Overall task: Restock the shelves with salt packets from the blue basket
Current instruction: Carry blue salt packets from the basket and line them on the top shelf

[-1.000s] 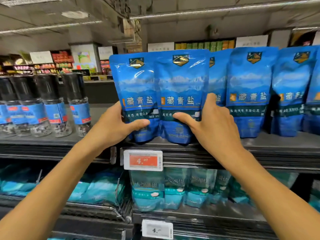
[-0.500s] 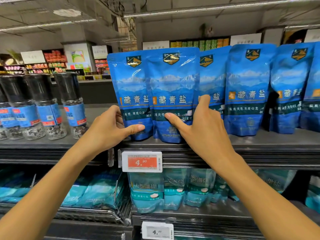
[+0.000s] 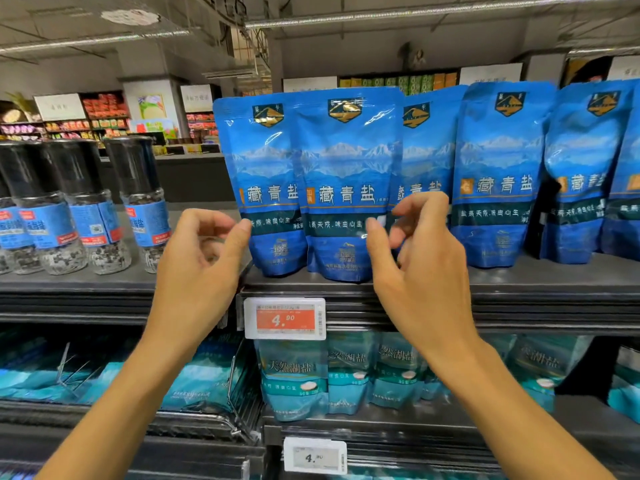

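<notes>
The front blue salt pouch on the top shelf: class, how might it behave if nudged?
The front blue salt pouch stands on a narrow base, so it may tip. Its glossy film looks slippery. Its wrinkles suggest it flexes.

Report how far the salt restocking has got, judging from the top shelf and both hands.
Done: glossy blue plastic salt pouches stand upright in a row on the dark metal top shelf. In hand: nothing; the left hand and right hand hover with loosely curled fingers before the pouches. Left: cannot tell, because the blue basket is out of view.
</notes>
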Tool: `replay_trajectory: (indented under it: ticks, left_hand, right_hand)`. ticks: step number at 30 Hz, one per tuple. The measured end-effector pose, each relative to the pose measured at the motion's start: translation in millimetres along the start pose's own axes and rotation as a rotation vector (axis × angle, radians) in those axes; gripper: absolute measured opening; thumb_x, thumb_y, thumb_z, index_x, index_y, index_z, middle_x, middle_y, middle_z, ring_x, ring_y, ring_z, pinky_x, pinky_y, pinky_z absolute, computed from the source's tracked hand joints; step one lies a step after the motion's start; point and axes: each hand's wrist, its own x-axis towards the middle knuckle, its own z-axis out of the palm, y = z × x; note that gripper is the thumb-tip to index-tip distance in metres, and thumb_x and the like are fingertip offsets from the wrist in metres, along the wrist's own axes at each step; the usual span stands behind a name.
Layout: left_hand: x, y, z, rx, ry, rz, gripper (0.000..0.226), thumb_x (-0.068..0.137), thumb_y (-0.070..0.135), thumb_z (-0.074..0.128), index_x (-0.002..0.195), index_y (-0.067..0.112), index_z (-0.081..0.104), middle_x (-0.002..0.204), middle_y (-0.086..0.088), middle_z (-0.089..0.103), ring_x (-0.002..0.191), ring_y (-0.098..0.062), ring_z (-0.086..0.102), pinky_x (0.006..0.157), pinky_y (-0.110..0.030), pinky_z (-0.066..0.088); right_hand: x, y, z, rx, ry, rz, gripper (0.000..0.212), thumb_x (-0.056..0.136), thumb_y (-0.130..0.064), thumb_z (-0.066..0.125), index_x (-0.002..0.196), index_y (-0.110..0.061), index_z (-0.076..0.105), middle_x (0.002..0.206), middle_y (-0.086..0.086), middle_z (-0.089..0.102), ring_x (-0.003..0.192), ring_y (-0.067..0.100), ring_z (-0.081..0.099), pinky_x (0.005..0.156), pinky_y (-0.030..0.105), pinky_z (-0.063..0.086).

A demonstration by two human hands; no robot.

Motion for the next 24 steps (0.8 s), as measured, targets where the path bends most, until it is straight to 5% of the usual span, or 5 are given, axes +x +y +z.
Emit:
replay_trajectory:
  ticks: [3, 7, 10, 15, 24]
  left_hand:
    - [-32, 6, -5, -0.258, 0.013, -0.064, 0.016, 0.095, 0.025, 0.06, 0.079, 0.025, 0.056, 0.067, 0.003, 0.053, 0.05, -0.009, 0.043, 0.045, -0.019, 0.036]
    - [-88, -4, -13, -0.327, -0.032, -0.104, 0.012, 0.086, 0.033, 0.059, 0.077, 0.025, 0.059, 0.067, 0.002, 0.059, 0.049, -0.014, 0.047, 0.046, -0.02, 0.038]
    - [-138, -27, -25, -0.304, 0.007, -0.188, 0.013, 0.087, 0.034, 0.056, 0.076, 0.026, 0.059, 0.068, 0.002, 0.061, 0.049, -0.014, 0.046, 0.046, -0.021, 0.039]
    - [-241, -84, -58, -0.196, 0.058, -0.448, 0.021, 0.095, 0.02, 0.056, 0.075, 0.021, 0.058, 0.064, 0.005, 0.058, 0.051, -0.006, 0.042, 0.046, -0.016, 0.036]
    - [-411, -108, -112, 0.0, 0.243, -0.938, 0.024, 0.097, 0.025, 0.048, 0.074, 0.021, 0.054, 0.065, 0.005, 0.058, 0.047, -0.011, 0.042, 0.041, -0.022, 0.03]
  right_hand:
    - [-17, -12, -3, 0.278, -0.038, -0.002, 0.014, 0.098, -0.024, 0.058, 0.089, -0.017, 0.05, 0.066, -0.001, 0.052, 0.045, 0.007, 0.038, 0.049, 0.012, 0.029]
    - [-64, -25, -1, 0.553, -0.22, 0.064, 0.013, 0.095, -0.029, 0.058, 0.085, -0.021, 0.056, 0.065, 0.006, 0.052, 0.049, 0.026, 0.045, 0.043, 0.035, 0.036]
    - [-114, -27, 10, 0.66, -0.318, 0.221, 0.014, 0.093, -0.032, 0.057, 0.081, -0.024, 0.057, 0.059, 0.011, 0.051, 0.047, 0.028, 0.041, 0.042, 0.035, 0.032]
    - [-220, -7, 33, 0.729, -0.601, 0.594, 0.018, 0.095, -0.029, 0.056, 0.079, -0.021, 0.059, 0.057, 0.005, 0.055, 0.043, 0.006, 0.046, 0.046, 0.019, 0.036]
    - [-379, 23, -1, 0.537, -1.108, 0.902, 0.025, 0.1, -0.008, 0.056, 0.078, -0.019, 0.061, 0.057, 0.004, 0.057, 0.044, 0.014, 0.049, 0.048, 0.03, 0.042]
